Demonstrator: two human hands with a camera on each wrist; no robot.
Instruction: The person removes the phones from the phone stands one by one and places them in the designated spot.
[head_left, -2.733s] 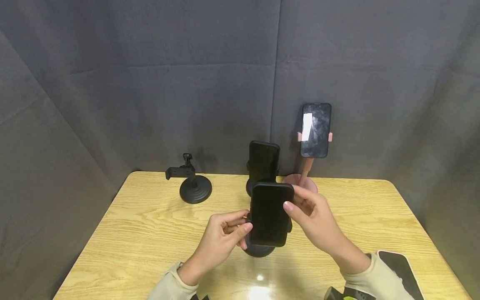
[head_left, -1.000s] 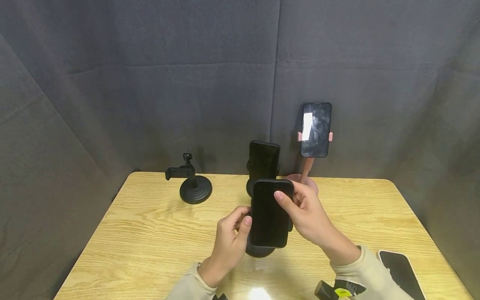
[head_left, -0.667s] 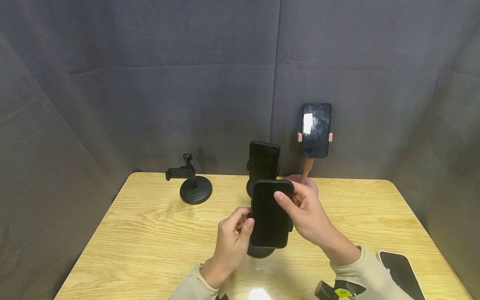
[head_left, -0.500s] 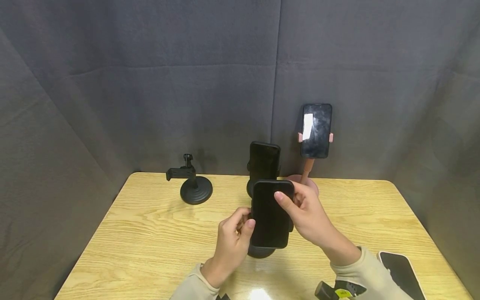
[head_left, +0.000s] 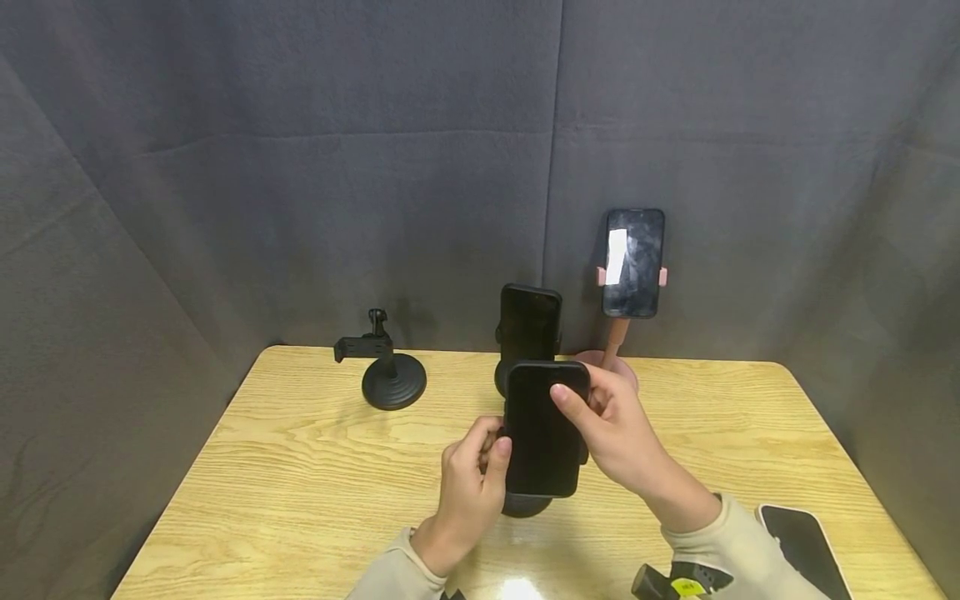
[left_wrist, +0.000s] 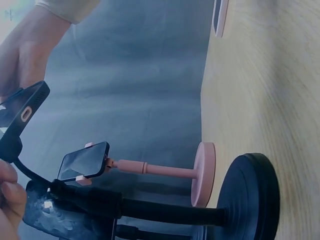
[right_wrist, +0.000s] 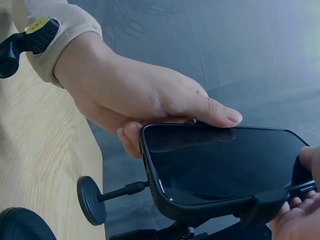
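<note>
A black-cased phone point(head_left: 542, 450) faces me upright at the front centre, above the round black base point(head_left: 527, 506) of a phone stand. Pinching its left edge, my left hand point(head_left: 463, 492) has the thumb at the front and curled fingers behind. My right hand point(head_left: 622, 437) grips the upper right corner, thumb laid over the dark screen, other fingers mostly hidden behind. In the right wrist view the stand's black clamp point(right_wrist: 270, 202) hooks over one long edge of the phone. The stand's bent black post point(left_wrist: 172, 211) shows in the left wrist view.
Close behind, another black phone point(head_left: 530, 321) stands in a black holder. A pink stand point(head_left: 615, 337) at the back right carries a third phone point(head_left: 633, 262). An unloaded black stand point(head_left: 393, 382) is back left. One light-rimmed phone point(head_left: 804, 546) lies front right on the wooden table point(head_left: 300, 500).
My left hand has moved up and right, closing in on the phone's left edge. My right hand has shifted left, its thumb further over the screen. The phone stays nearly in place.
</note>
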